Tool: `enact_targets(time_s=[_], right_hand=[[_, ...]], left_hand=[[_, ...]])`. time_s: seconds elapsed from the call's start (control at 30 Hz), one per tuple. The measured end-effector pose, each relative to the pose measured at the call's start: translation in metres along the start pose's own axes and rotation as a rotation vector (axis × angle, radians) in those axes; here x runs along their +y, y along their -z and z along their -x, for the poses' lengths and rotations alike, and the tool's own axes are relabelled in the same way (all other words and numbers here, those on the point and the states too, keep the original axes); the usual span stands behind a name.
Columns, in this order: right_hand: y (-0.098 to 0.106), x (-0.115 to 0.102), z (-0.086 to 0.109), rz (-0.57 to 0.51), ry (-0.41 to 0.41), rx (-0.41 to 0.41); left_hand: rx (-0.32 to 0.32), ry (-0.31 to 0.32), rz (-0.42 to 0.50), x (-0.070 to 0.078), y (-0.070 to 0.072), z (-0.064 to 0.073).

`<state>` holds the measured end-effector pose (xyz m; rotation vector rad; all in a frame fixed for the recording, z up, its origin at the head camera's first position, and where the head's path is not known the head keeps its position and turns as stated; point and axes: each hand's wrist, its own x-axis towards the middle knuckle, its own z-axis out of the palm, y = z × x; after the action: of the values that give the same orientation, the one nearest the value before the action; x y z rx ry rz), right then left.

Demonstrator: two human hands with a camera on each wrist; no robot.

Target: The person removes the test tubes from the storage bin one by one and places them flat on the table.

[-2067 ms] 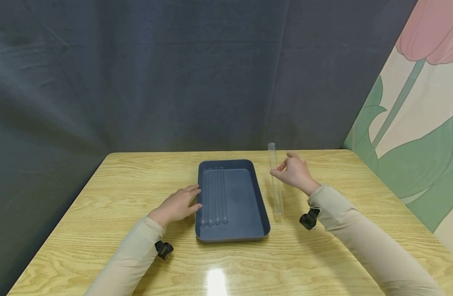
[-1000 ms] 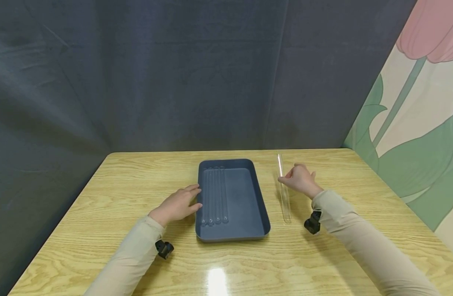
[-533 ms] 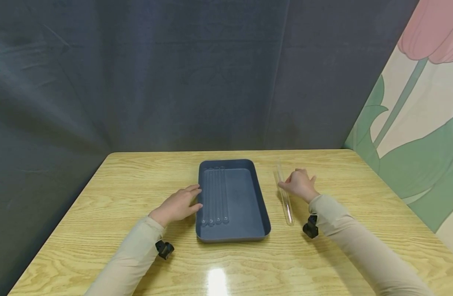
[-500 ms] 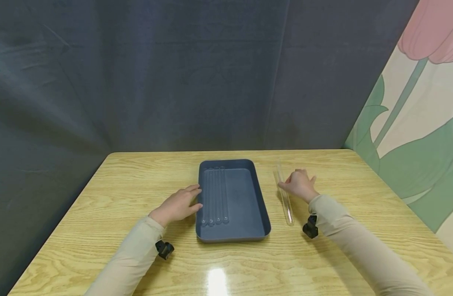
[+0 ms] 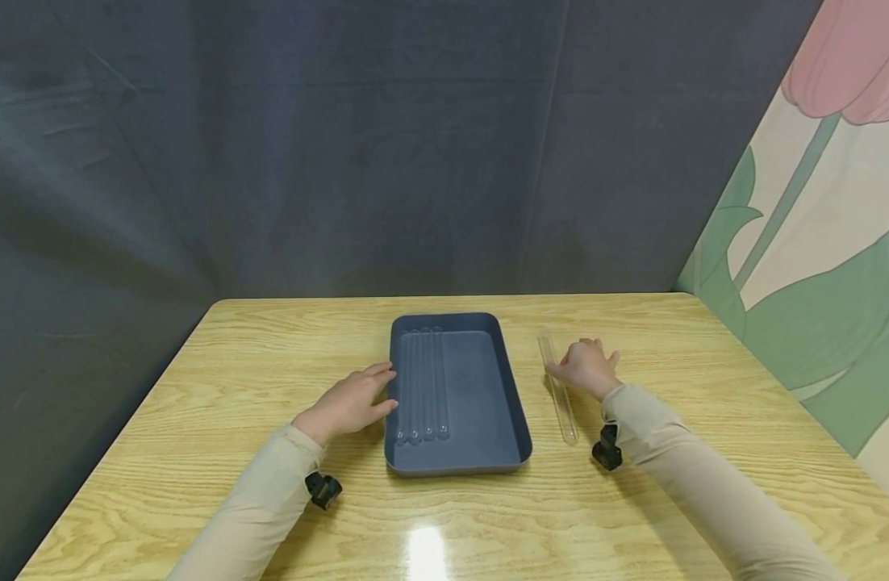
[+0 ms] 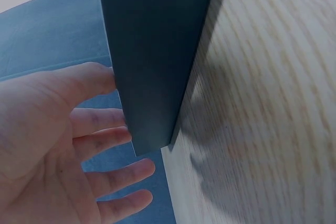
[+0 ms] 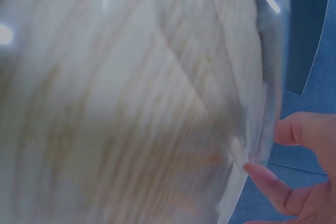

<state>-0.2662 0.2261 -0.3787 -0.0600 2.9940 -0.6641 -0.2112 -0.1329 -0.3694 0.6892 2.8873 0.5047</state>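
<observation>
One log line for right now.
right grip: pinches clear tube, right of tray | left grip: at tray's left rim | tray contents: four more tubes, left side

Light glares white off the glossy wood-grain table [image 5: 270,355] at bottom centre. The central tray [image 5: 481,403] looks to me like smooth, matt plastic; the tubes [image 5: 427,387] in it and the single tube [image 5: 565,418] right of centre look clear and glassy. The curtain [image 5: 386,145] across the top is dull, creased cloth.

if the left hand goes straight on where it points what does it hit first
The left wall of the dark tray; the left hand seems to touch its rim, though contact is hard to judge. Clear tubes lie beyond.
</observation>
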Motion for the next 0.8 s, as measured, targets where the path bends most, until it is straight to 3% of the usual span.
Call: enact_targets(time_s=[0.8], right_hand=[[0.0031, -0.0022, 0.003, 0.039, -0.021, -0.054]], left_hand=[[0.002, -0.01, 0.009, -0.0019, -0.0004, 0.0005]])
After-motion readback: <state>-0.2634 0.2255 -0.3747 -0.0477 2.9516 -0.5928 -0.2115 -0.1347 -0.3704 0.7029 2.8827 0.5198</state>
